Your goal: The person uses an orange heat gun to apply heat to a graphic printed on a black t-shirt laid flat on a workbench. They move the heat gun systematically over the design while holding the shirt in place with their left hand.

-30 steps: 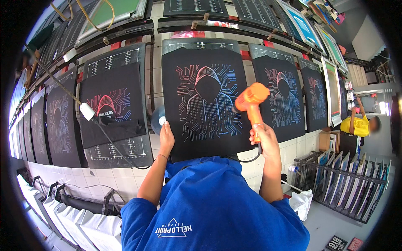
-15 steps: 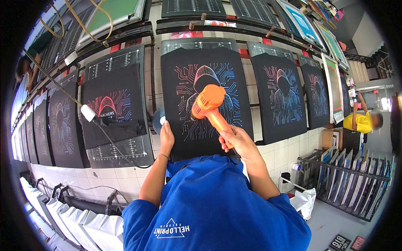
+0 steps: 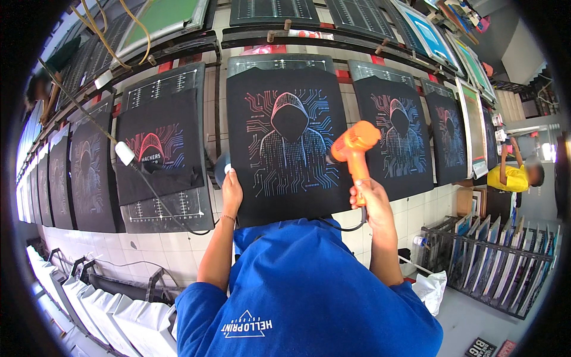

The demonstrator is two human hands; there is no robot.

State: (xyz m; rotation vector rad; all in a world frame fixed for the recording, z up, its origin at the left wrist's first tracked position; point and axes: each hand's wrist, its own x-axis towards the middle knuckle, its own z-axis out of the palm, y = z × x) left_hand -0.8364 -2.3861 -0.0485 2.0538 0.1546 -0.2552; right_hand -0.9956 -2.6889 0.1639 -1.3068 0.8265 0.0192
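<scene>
My right hand (image 3: 372, 199) grips an orange heat gun (image 3: 357, 149) by its handle. Its nozzle points left, over the right edge of a black T-shirt (image 3: 285, 205). That shirt lies flat on a dark printing board (image 3: 279, 61) in front of me, with a hooded figure and circuit lines (image 3: 292, 134) printed in red fading to blue. At the shirt's left edge, the fingers of my left hand (image 3: 231, 191) are closed on a round dark-blue object (image 3: 221, 171) with a white spot; the shirt and hand partly hide it.
On the left board, a black shirt (image 3: 157, 140) is partly folded up. More printed shirts (image 3: 399, 137) line both sides. A cable with a white connector (image 3: 124, 153) hangs at left. Framed screens (image 3: 499, 256) fill a rack at lower right. A person in yellow (image 3: 510, 177) stands at far right.
My right hand has swung the heat gun from the middle of the print to the shirt's right edge, uncovering the hooded figure. My left hand stays nearly in place.
</scene>
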